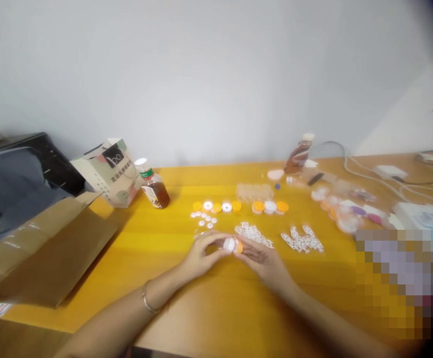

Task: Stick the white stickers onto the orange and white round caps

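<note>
Fingers of left hand (200,252) and right hand (267,261) pinch a white-orange piece (232,245) between them; we judge neither nearer; long axis unclear.

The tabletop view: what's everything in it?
Held pieces: count unclear, white, orange, centre
Larger discs: about eight, orange, white, middle
Small discs: at least seven, white, centre left
Lacy pieces: two piles, white, centre right
Translucent pieces: one cluster, pale, behind larger discs
Bottles: two, brown, back left, back right
Printed bag: one, cream, back left
Paper bag: one, brown, left
Unclear items: several, dark, far left
Assorted pieces: several, mixed, right
Cables: several, white, black, right
Table: one, yellow, below
Wall: one, grey, back
Bracelet: one, metallic, left wrist
Left hand: one, bare, centre
Right hand: one, bare, centre
</note>
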A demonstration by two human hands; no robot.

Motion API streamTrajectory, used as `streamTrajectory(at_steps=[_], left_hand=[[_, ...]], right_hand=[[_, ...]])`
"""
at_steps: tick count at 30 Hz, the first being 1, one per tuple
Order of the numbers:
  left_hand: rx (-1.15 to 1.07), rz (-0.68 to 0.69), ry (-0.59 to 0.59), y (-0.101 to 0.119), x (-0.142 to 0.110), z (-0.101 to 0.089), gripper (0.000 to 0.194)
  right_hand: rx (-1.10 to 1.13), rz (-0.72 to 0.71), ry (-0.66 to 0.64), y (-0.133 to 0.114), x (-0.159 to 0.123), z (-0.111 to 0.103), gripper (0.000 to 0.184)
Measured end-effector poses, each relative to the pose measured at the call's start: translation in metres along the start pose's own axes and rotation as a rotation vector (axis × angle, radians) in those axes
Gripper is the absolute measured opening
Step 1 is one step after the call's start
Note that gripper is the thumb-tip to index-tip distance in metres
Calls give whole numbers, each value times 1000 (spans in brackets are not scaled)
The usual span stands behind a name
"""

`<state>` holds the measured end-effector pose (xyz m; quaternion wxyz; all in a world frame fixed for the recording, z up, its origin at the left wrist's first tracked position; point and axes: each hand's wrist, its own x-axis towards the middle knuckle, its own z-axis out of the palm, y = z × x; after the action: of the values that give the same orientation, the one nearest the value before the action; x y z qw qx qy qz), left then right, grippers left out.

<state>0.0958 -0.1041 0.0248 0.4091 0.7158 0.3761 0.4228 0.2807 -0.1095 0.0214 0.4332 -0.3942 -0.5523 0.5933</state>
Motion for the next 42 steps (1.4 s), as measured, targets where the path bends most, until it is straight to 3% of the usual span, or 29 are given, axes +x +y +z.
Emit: streamTrajectory(at_steps=[5, 13, 24, 33, 42], left_hand=[[271, 141, 13, 4, -5, 3, 33], [405, 172, -12, 5, -11, 6, 33], [446, 159, -35, 8, -12, 5, 35], [466, 255, -109, 6, -9, -1, 37], [496, 207, -44, 1, -13, 4, 37]], right_hand=[[4, -25, -56, 9, 0, 0, 40], [12, -30, -74, 12, 0, -1, 39], [-6, 51, -70, -1, -2, 2, 29], [-7, 90, -53, -3, -5, 3, 28], [-21, 86, -63, -1, -7, 4, 33]])
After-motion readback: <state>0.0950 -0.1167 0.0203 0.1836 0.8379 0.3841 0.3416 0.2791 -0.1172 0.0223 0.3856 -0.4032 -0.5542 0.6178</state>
